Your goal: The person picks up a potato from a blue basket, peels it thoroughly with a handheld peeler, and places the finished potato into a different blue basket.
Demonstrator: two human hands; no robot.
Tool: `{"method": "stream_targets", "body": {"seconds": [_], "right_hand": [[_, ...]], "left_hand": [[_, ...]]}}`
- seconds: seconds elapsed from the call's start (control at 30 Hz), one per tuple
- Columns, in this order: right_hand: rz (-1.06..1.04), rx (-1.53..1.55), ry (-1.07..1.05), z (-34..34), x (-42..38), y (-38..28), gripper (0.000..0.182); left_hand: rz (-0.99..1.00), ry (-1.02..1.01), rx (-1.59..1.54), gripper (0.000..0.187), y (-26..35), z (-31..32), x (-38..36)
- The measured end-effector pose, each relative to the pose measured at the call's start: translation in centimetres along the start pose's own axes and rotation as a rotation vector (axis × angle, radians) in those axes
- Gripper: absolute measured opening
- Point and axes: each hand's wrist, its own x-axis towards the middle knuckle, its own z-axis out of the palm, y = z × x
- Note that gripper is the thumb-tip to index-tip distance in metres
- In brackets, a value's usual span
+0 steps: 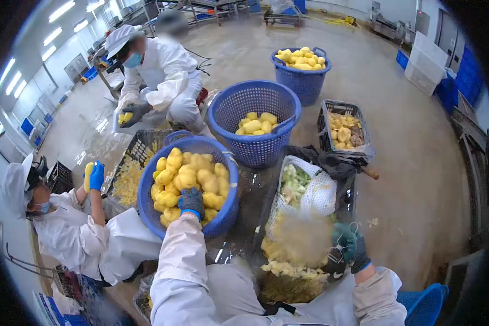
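My left hand [191, 202], in a dark glove, rests on the peeled potatoes [171, 176] heaped in a blue basket [231, 209]; its fingertips are hidden among them. On the right, my right hand [350, 247], gloved in dark green and grey, has its fingers wrapped round a thin metal tool, perhaps a peeler [339, 248]. Below and left of that hand, a dark crate holds pale yellow peelings [293, 271]. Green scraps [294, 182] and a white mesh net [318, 194] lie at the crate's far end.
Beyond are a blue basket [255, 146] with fewer potatoes, a fuller blue basket [301, 84] and a crate of potato pieces [342, 130]. Two co-workers [76, 233] in white sit at the left, one holding a potato. A blue tub [424, 307] stands at lower right.
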Motion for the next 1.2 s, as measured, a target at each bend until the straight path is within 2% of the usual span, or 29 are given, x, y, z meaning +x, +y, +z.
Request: {"method": "stream_targets", "body": {"seconds": [0.07, 0.2, 0.23, 0.33, 0.4, 0.43, 0.47, 0.5, 0.53, 0.57, 0.6, 0.63, 0.67, 0.7, 0.73, 0.77, 0.8, 0.87, 0.9, 0.97, 1.07, 1.1, 1.17, 1.2], "right_hand": [[-0.025, -0.038, -0.007, 0.5, -0.5, -0.6, 0.032], [-0.127, -0.052, -0.07, 0.5, -0.1, 0.4, 0.029], [-0.017, 0.099, -0.101, -0.7, 1.2, 1.0, 0.026], [-0.096, 0.08, -0.031, -0.1, 0.7, 0.9, 0.026], [-0.048, 0.225, -0.098, 0.4, 0.8, 0.9, 0.025], [-0.04, 0.311, -0.151, 1.3, 0.2, 0.1, 0.024], [-0.039, 0.399, -0.199, 1.9, -0.2, -0.7, 0.023], [-0.016, 0.493, -0.17, 1.9, 0.5, -0.4, 0.019], [-0.051, 0.505, -0.189, 2.8, -0.3, -1.1, 0.018], [-0.091, 0.514, -0.202, 4.7, -1.2, -1.9, 0.018], [-0.032, 0.522, -0.031, 7.0, -3.6, -3.5, 0.015], [-0.297, 0.374, -0.32, 5.3, -1.6, -1.0, 0.025], [-0.256, 0.343, -0.348, 6.3, -3.8, -1.9, 0.035], [-0.239, 0.38, -0.301, 8.4, -6.1, -3.2, 0.036], [-0.707, 0.121, -0.361, 9.3, -6.4, -1.6, 0.036], [-0.634, 0.028, -0.376, 9.4, -7.9, -2.7, 0.037], [-0.528, 0.124, -0.367, 9.9, -9.3, -3.3, 0.035], [-0.572, -0.056, -0.369, 10.6, -12.0, -4.1, 0.032], [-0.555, -0.098, -0.385, 10.8, -13.3, -4.2, 0.031], [-0.384, 0.021, -0.482, 11.2, -14.9, -3.9, 0.028], [-0.412, -0.394, -0.49, 8.0, -11.5, -1.2, 0.026], [-0.388, -0.313, -0.408, 7.3, -11.1, -0.9, 0.024], [-0.561, -0.24, -0.19, 5.1, -7.8, -0.6, 0.018], [-0.701, -0.398, 0.007, 1.3, -3.7, 0.4, 0.018]], "left_hand": [[0.012, -0.156, -0.025, 0.055, -0.4, -3.6, -1.8], [0.147, -0.02, -0.036, 0.057, -4.2, -1.5, -3.0], [0.073, 0.067, -0.149, 0.054, -4.7, -1.5, -3.7], [-0.104, 0.278, -0.674, 0.056, -4.7, -1.3, -4.4], [0.293, 0.361, -0.402, 0.05, -4.3, -4.4, -7.4], [0.387, 0.353, -0.534, 0.051, -2.9, -6.4, -9.6], [0.417, 0.174, -1.056, 0.052, -1.0, -8.7, -11.8], [0.372, -0.125, -1.864, 0.053, 1.4, -11.4, -14.3], [0.335, -0.306, -2.279, 0.054, 4.1, -14.5, -16.9], [0.322, -0.471, -2.559, 0.055, 6.6, -16.1, -19.3], [0.307, -0.607, -2.723, 0.055, 8.9, -16.5, -21.3], [0.273, -0.721, -2.818, 0.056, 11.2, -16.3, -23.1], [0.261, -0.816, -2.848, 0.056, 13.2, -15.8, -24.3], [0.244, -0.913, -2.875, 0.057, 15.2, -15.2, -25.5], [0.222, -1.017, -2.894, 0.057, 17.1, -14.7, -26.8], [0.085, -0.92, -2.923, 0.056, 19.2, -15.3, -28.7], [0.111, -1.056, -2.927, 0.056, 20.5, -14.9, -29.8], [0.163, -1.312, -2.931, 0.055, 22.5, -14.3, -31.7], [-0.026, -1.245, -2.875, 0.052, 23.4, -14.1, -32.7], [0.003, -1.267, -2.804, 0.05, 24.4, -13.6, -33.8], [0.05, -1.365, -2.684, 0.05, 24.5, -12.3, -34.8], [0.094, -1.372, -2.612, 0.052, 24.6, -12.0, -34.8], [0.176, -1.382, -2.479, 0.056, 25.1, -11.2, -35.1], [0.201, -1.202, -2.397, 0.056, 25.3, -9.3, -35.3]]}}
